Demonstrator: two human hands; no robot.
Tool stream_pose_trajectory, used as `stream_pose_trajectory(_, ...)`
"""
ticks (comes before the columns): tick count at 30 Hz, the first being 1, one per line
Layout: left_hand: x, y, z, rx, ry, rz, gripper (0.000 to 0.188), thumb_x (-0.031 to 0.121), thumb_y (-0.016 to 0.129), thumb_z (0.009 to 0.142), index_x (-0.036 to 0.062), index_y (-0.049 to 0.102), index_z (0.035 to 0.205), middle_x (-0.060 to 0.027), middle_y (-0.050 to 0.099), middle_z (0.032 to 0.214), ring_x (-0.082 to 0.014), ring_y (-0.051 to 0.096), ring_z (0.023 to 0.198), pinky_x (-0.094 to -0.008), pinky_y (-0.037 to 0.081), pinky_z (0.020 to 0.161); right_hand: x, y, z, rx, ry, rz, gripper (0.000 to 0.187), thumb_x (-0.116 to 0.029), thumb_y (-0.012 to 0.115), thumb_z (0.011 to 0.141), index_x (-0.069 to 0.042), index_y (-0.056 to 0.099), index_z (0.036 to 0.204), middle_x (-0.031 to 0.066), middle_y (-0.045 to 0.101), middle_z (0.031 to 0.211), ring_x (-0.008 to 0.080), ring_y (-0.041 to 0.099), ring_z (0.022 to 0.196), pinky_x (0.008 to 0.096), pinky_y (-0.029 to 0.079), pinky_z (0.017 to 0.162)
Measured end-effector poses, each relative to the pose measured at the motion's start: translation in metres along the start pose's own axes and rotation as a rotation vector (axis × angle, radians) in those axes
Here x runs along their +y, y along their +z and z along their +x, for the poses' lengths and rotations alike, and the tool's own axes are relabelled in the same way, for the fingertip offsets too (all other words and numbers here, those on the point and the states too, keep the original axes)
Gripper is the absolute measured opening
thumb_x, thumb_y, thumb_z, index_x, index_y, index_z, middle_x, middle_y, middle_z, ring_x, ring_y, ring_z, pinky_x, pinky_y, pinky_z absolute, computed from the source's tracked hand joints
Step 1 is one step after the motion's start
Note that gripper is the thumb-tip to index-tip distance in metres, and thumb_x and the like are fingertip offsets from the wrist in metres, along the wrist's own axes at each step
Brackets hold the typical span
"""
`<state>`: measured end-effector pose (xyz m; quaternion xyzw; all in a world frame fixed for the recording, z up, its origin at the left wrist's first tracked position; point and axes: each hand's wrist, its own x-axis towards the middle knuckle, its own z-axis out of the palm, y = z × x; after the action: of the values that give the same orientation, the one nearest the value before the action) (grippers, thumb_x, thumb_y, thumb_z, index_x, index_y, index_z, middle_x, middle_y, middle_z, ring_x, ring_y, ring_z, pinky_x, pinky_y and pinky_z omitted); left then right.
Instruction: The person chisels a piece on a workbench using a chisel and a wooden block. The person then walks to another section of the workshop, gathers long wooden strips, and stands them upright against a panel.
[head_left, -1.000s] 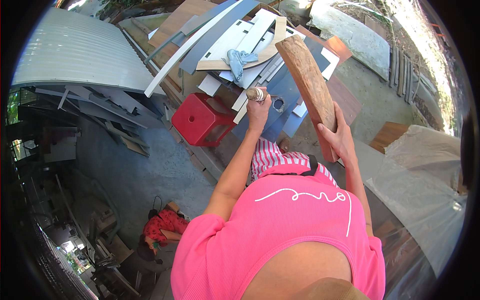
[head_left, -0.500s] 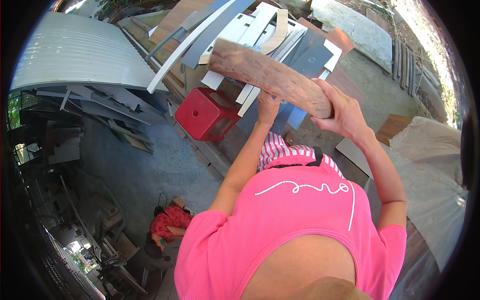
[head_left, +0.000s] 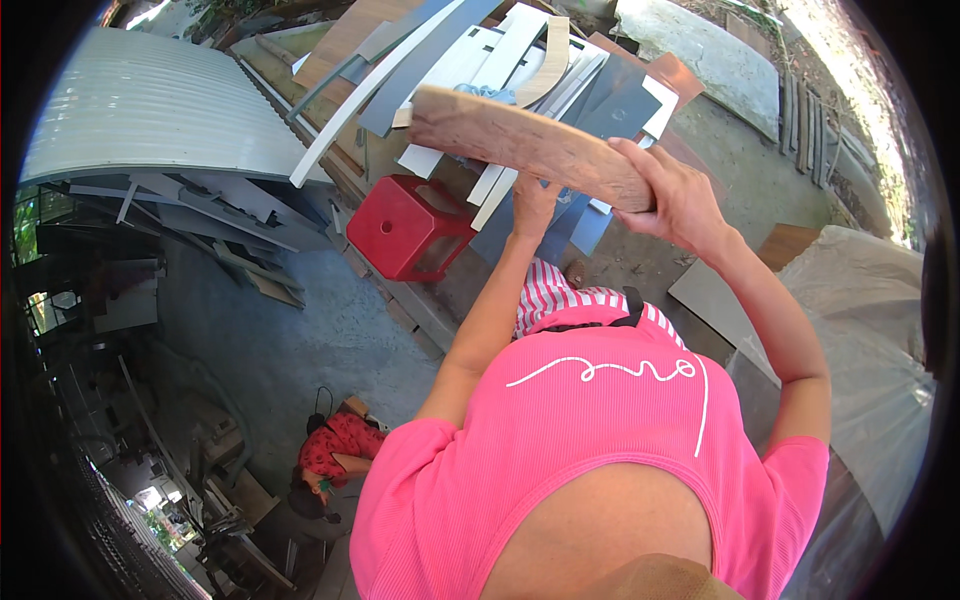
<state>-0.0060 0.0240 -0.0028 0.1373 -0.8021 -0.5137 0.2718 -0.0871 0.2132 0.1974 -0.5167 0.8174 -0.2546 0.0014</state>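
Observation:
A thick, slightly curved brown wooden board (head_left: 525,140) is raised in front of me, slanting down from upper left to right. My right hand (head_left: 680,195) is closed around its right end, with the thumb below and the fingers over the top. Beneath the middle of the board is my left hand (head_left: 534,208), its fingers mostly hidden behind the wood. Whether it grips the board or something under it cannot be made out. Beyond lies a pile of white, grey and wood-coloured boards (head_left: 460,70).
A red plastic stool (head_left: 390,225) stands left of the pile. Farther left is a corrugated roof (head_left: 150,100) over stacked panels. A person in red (head_left: 335,445) bends down at lower left. Clear plastic sheeting (head_left: 860,310) drapes over things at right.
The board has rolled a little, so a thin upper edge now shows, and its left end has shifted slightly left. My right elbow has moved outward. The left hand has barely moved.

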Motion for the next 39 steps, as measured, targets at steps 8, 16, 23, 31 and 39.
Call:
stream_pose_trajectory(8,0.001,-0.011,0.015,0.060,-0.185,-0.175,0.024,0.009,0.066,0.082,-0.0028,0.058,0.101,-0.0135,0.063,0.093,-0.0219,0.061,0.083,-0.0334,0.049,0.075,-0.009,0.008,-0.015,-0.221,0.422,0.144,0.079,-0.032,0.069,0.069,-0.021,0.036,0.139,0.0183,0.062,0.107,0.0370,0.061,0.092,0.0411,0.049,0.082)
stream_pose_trajectory(16,-0.043,-0.035,0.016,0.212,-0.435,-0.464,0.025,0.006,0.063,0.085,0.0030,0.053,0.108,-0.0069,0.061,0.105,-0.0146,0.060,0.092,-0.0312,0.051,0.084,-0.004,0.019,-0.065,0.064,0.766,0.435,0.079,-0.038,0.066,0.073,-0.015,0.034,0.141,0.0234,0.061,0.113,0.0362,0.060,0.105,0.0390,0.044,0.091)
stream_pose_trajectory(23,-0.024,-0.021,0.009,0.268,-0.370,-0.360,0.025,0.006,0.064,0.084,-0.0027,0.056,0.107,-0.0075,0.060,0.100,-0.0133,0.059,0.085,-0.0280,0.049,0.078,-0.002,0.025,-0.100,0.137,0.912,0.434,0.080,-0.038,0.065,0.074,-0.014,0.032,0.142,0.0233,0.060,0.115,0.0349,0.059,0.107,0.0388,0.044,0.092)
stream_pose_trajectory(31,0.010,-0.010,0.004,0.219,-0.279,-0.202,0.027,0.011,0.066,0.083,-0.0035,0.056,0.103,-0.0111,0.063,0.092,-0.0186,0.062,0.083,-0.0319,0.050,0.076,-0.027,-0.024,-0.058,0.324,0.559,0.410,0.087,-0.020,0.075,0.064,-0.012,0.034,0.140,0.0209,0.059,0.118,0.0331,0.060,0.107,0.0371,0.047,0.091)
stream_pose_trajectory(39,0.008,-0.005,0.000,0.186,-0.256,-0.163,0.026,0.009,0.065,0.083,-0.0028,0.056,0.104,-0.0124,0.063,0.093,-0.0209,0.063,0.083,-0.0335,0.051,0.076,-0.047,-0.026,-0.027,0.353,0.205,0.372,0.086,-0.016,0.077,0.062,-0.010,0.036,0.137,0.0175,0.058,0.121,0.0299,0.060,0.108,0.0357,0.048,0.090)
